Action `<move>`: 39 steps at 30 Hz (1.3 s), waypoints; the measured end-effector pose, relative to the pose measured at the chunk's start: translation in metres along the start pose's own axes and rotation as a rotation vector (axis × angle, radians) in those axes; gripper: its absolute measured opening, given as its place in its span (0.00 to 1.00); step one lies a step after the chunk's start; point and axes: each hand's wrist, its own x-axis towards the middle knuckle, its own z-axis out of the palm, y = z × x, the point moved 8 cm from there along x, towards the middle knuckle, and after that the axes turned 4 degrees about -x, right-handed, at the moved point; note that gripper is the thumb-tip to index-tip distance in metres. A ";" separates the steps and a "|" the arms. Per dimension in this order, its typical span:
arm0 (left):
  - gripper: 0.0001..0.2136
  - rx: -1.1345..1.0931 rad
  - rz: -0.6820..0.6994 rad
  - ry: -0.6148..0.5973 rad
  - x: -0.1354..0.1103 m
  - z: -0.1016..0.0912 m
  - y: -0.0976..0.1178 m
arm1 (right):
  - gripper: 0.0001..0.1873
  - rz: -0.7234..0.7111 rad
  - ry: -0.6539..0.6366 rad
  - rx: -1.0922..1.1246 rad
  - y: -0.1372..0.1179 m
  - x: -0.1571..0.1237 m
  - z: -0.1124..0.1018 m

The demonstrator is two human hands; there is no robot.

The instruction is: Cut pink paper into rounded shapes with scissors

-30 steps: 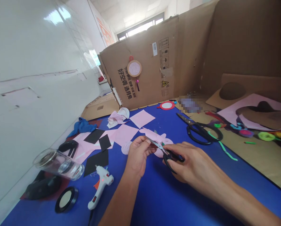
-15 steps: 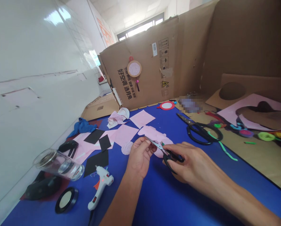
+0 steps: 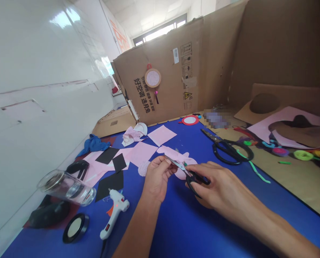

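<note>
My right hand [image 3: 216, 186] grips a small pair of black-handled scissors [image 3: 188, 173], fingers through the loops, blades pointing left. My left hand [image 3: 156, 177] is closed in a pinch at the blade tips, holding something small that I cannot make out. Both hands hover just above the blue table [image 3: 192, 225]. A pink cut-out paper shape [image 3: 176, 154] lies right behind the scissors. Pink paper squares [image 3: 140, 152] lie a little farther back.
A large pair of black scissors [image 3: 227, 148] lies to the right. A white glue gun [image 3: 114, 211], a glass jar on its side [image 3: 66, 188], a round black lid [image 3: 75, 227] and black paper pieces [image 3: 110, 181] sit at the left. Cardboard walls [image 3: 176, 71] stand behind. Coloured bits [image 3: 301, 154] litter the right.
My left hand has shifted very slightly at the blade tips; the pink cut-out behind moved a little. The right hand and scissors stay almost where they were.
</note>
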 end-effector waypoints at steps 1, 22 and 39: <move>0.11 -0.002 0.000 0.000 0.000 0.000 0.000 | 0.11 -0.003 -0.003 0.000 0.000 0.000 0.000; 0.13 0.073 -0.046 0.017 0.002 -0.007 0.003 | 0.13 0.010 -0.027 0.000 0.002 0.000 0.002; 0.13 -0.099 -0.045 0.051 0.003 -0.004 -0.009 | 0.12 0.025 -0.029 -0.005 -0.001 0.001 0.000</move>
